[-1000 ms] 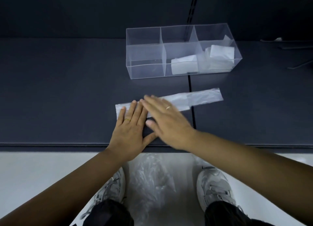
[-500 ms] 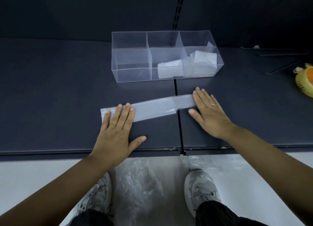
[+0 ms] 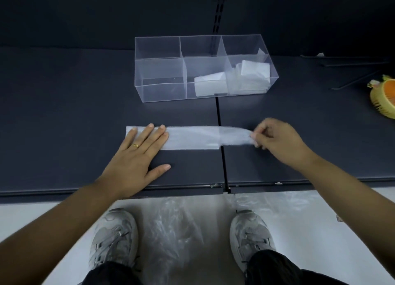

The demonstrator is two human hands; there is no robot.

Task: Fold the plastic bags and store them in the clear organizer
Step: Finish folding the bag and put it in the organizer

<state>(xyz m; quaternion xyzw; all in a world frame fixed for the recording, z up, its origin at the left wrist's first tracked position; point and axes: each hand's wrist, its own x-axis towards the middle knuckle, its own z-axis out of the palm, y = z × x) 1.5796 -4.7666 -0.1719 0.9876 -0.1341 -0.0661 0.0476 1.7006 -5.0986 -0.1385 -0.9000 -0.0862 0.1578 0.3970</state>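
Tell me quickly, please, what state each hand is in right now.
Left hand: open, pressing flat on the folded plastic bag.
Right hand: closed, pinching the bag's right end.

No text, label, brand, number or sign can be read. The clear organizer (image 3: pixel 160 88), the folded bags (image 3: pixel 210 86) inside it, the plastic bag (image 3: pixel 192 137) flattened on the worktop (image 3: pixel 64 113), the grey shoes (image 3: pixel 115 237) and the yellow-orange toy (image 3: pixel 384 96) show no legible marking.
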